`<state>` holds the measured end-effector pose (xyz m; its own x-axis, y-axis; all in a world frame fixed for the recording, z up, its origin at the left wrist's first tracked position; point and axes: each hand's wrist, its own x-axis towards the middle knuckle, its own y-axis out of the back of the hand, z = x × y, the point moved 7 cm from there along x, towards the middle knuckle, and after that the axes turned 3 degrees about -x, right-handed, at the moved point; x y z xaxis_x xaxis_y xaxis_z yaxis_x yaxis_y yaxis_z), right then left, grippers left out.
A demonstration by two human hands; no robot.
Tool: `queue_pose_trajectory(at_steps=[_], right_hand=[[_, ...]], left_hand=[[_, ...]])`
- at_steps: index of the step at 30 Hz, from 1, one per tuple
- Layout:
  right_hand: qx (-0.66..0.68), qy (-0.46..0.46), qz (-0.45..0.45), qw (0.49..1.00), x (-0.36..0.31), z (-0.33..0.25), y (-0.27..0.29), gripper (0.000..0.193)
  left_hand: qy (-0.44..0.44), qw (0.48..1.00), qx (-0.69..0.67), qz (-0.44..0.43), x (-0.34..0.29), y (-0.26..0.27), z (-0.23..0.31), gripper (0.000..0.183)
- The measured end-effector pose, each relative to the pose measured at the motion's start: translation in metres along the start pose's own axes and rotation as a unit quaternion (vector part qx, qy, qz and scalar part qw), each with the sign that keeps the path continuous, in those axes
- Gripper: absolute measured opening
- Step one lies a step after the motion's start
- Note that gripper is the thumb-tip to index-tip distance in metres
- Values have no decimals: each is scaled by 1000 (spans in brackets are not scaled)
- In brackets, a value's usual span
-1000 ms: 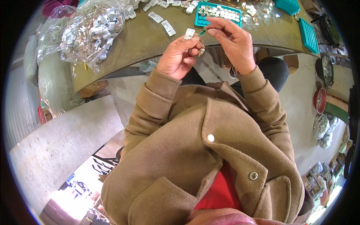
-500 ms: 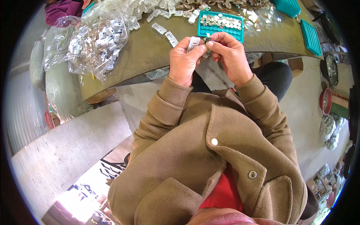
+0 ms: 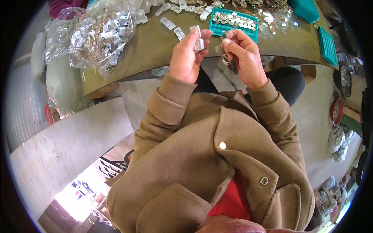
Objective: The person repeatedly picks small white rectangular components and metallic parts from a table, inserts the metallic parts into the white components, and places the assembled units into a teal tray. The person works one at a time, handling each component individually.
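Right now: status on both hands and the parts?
Left hand pinching a small white clip. Right hand gripping small metal rings. Teal tray on table beyond, nothing between hands.

Clear plastic bags [image 3: 99,35] of small white pieces lie on the table's left end.

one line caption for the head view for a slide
Left hand holds small white pieces, right hand pinches metal rings, above a teal tray.

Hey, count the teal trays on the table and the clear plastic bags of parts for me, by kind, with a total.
Teal trays: 3 — one filled with round metal pieces, two further right.
Clear bags of parts: 2 —.
Total: 5
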<state>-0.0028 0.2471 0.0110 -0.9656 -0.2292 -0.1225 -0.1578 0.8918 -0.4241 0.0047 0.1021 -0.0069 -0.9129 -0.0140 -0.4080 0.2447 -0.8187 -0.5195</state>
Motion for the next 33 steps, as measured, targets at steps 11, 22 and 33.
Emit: queue_pose_trajectory(at_steps=[11,22,33], right_hand=[[16,-3,40,999,-9,4,-10,6],[35,-27,23,999,-6,10,-2,10],[-45,23,-13,999,-6,-7,-6,5]], left_hand=[[-37,992,21,-121,-4,-22,-11,45],[-141,976,75,-148,-5,-15,6,36],[-183,973,58,-126,-11,-16,5,31]])
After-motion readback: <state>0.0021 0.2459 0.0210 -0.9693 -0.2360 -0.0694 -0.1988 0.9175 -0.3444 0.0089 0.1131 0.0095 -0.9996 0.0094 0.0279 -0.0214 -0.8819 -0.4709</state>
